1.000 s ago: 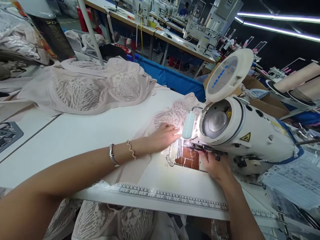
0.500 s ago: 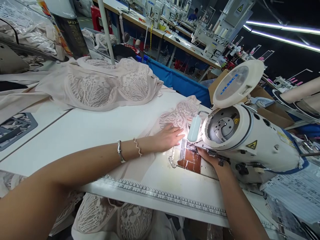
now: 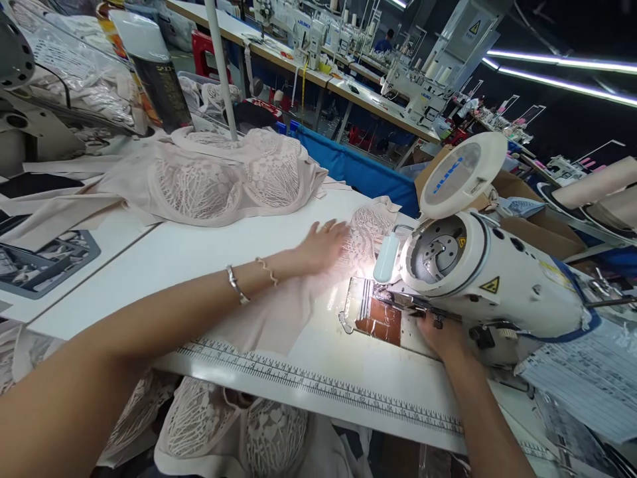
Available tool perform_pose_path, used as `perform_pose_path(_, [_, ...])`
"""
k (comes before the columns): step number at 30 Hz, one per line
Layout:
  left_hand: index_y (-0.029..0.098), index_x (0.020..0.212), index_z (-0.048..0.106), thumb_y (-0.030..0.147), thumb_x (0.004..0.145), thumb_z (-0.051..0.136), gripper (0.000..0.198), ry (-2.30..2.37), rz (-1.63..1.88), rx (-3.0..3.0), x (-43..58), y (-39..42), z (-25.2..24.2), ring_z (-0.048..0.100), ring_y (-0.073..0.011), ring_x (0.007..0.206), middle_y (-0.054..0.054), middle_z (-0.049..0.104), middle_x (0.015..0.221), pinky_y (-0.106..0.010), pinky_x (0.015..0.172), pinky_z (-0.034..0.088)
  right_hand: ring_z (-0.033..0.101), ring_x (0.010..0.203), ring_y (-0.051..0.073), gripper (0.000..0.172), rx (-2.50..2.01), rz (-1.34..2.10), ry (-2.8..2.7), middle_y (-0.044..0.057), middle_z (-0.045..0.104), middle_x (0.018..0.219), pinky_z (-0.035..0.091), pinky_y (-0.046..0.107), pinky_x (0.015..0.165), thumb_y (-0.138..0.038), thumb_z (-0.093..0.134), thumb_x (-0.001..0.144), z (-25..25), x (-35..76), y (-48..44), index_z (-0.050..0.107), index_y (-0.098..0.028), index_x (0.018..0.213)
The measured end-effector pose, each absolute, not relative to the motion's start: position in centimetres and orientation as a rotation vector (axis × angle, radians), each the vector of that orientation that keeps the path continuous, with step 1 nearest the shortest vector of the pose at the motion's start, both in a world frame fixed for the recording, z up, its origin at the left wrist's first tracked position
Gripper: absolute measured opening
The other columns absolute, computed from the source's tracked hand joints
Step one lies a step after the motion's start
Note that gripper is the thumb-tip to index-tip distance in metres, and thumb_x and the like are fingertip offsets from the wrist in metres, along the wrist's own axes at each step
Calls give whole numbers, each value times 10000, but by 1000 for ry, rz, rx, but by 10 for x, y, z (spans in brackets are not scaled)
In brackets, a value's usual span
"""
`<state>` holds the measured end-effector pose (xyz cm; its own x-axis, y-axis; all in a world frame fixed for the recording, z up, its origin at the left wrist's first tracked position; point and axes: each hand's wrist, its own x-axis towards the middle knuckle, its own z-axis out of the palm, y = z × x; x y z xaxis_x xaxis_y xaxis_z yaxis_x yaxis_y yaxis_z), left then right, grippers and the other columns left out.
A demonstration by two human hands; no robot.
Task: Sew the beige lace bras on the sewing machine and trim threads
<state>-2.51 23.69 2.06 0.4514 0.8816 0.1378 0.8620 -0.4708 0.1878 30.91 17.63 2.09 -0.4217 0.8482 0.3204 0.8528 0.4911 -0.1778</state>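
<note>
My left hand (image 3: 322,248) lies at the near-left side of a pale pink lace bra (image 3: 368,226), its fingers stretched and a little apart, slightly blurred. The bra's fabric runs from under this hand toward the table's front edge and up to the sewing machine (image 3: 522,285). My right hand (image 3: 442,336) is beneath the machine head, at the right of the needle area; its fingers are hidden behind the machine. A small lamp (image 3: 386,257) lights the cloth by the needle. Brown tape (image 3: 379,320) covers the plate in front of it.
Finished-looking bras (image 3: 199,182) lie stacked at the back left, beside a spray can (image 3: 159,86) and a pole. A ruler strip (image 3: 318,385) runs along the table's front edge. More bras (image 3: 249,431) hang below it. A grey plastic tray (image 3: 92,255) stands at left.
My left hand has lifted and shifted up and left over the bra, its fingers spreading. My right hand has drawn back to the right from the needle area.
</note>
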Motion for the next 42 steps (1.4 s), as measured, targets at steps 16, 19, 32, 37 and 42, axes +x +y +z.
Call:
perform_pose_path(16, [38, 1309, 565, 43, 947, 459, 378, 1543, 461, 2872, -25, 20, -3, 671, -303, 935, -186, 694, 1064, -423, 792, 551, 578, 734, 203, 174, -1300, 346, -2136, 34, 547, 835, 479, 311, 621, -243, 561, 921, 6, 173, 51, 498, -233, 759])
perform_pose_path(19, [143, 1281, 638, 46, 884, 605, 410, 1334, 234, 2761, -28, 11, 12, 636, -214, 711, -82, 687, 895, -334, 671, 510, 512, 656, 168, 203, -1136, 740, -2144, -11, 495, 717, 411, 286, 597, -180, 533, 867, 20, 192, 24, 405, -242, 722])
perform_pose_path(32, [211, 643, 314, 185, 960, 529, 383, 329, 207, 1802, -31, 9, 56, 211, -98, 460, 73, 222, 544, -294, 487, 216, 449, 640, 123, 378, -1095, 1714, -2179, -46, 540, 759, 307, 235, 577, -454, 790, 808, 55, 227, -18, 588, -230, 1036])
perform_pose_path(37, [185, 667, 460, 251, 958, 544, 310, 423, 119, 1681, -37, 11, 54, 271, -91, 496, 51, 348, 571, -254, 500, 242, 482, 641, 132, 502, -1018, 1551, -2147, 1, 544, 718, 325, 256, 569, -655, 617, 904, 53, 219, -18, 631, -186, 727])
perform_pose_path(42, [170, 765, 698, 297, 863, 699, 160, 572, 173, 1530, -56, 15, 49, 501, -117, 628, -11, 610, 721, -221, 587, 370, 471, 641, 126, 490, -880, 1688, -1985, 33, 601, 819, 332, 268, 571, -582, 674, 894, 53, 225, -16, 542, -190, 631])
